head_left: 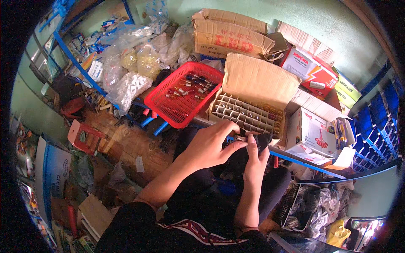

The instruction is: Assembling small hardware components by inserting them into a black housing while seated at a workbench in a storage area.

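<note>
My left hand point(214, 142) is closed, its thumb and fingers pinching a small bulb point(240, 137) with a pale metallic end; most of the bulb is hidden by the fingers. Against it, my right hand point(255, 155) grips a bunched black cloth point(262, 140), its thumb pointing up beside the bulb. Both hands meet just in front of an open cardboard box point(259, 78) with a grid of card dividers. Several bulbs stand in its cells, amber ones along the right side. To its left, a red plastic basket point(158, 101) holds several small bulbs with silvery caps.
The basket and box rest on a blue-edged table point(312, 166). A white printed carton point(312, 137) and a red-and-white carton point(310, 71) stand at right. Clear plastic bags point(130, 86) pile up at far left. A red stool point(86, 137) stands on the floor.
</note>
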{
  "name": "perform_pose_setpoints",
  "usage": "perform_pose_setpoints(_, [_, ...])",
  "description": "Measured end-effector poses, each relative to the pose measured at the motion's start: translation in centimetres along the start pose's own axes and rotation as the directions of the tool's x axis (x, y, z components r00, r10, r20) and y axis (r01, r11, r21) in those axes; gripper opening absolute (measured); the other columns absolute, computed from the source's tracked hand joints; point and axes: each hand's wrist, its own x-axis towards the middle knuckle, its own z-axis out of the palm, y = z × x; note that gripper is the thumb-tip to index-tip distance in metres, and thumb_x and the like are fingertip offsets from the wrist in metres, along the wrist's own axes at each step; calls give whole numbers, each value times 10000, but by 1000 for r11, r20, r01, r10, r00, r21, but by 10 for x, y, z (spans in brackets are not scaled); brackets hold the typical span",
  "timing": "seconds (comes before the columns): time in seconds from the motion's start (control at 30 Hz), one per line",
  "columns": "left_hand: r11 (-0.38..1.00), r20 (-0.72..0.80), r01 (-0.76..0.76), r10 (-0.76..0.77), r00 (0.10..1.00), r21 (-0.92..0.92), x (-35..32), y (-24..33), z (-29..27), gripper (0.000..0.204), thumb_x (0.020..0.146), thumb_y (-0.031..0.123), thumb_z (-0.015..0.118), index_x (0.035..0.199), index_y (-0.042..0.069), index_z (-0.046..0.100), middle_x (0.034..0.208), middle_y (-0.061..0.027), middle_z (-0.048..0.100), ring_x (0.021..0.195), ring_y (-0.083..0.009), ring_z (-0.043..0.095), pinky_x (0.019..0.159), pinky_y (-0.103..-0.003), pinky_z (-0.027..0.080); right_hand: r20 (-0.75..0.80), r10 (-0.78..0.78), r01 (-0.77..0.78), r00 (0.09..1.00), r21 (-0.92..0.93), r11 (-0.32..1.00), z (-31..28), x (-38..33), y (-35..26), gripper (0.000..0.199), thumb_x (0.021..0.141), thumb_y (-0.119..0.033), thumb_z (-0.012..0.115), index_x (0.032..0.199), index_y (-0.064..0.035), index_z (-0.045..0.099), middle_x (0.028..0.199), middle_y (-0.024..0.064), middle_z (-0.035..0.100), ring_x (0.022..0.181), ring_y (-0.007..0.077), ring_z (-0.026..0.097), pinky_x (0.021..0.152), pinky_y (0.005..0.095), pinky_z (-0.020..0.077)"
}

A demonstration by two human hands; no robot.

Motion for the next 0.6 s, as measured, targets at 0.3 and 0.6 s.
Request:
perform_pose_setpoints(0.3, [999,61,-17,14,998,51,0,-11,-22,249,1050,216,643,928,-1,646,890,-139,636,811,-335,670,718,-425,519,22,73,-74,997,74,995,9,-8,-4,235,1065,-216,684,1191,-20,717,1051,-19,683,904,69,574,819,225,466])
perform_pose_setpoints(0.6, [930,112,287,-318,941,229,38,-122,-114,266,1089,268,614,1071,8,668,868,-69,687,768,-127,620,717,-340,506,-171,58,-29,984,168,985,-14,5,-8,290,1044,-259,683,1187,-9,711,1158,46,701,1055,131,629,985,290,487])
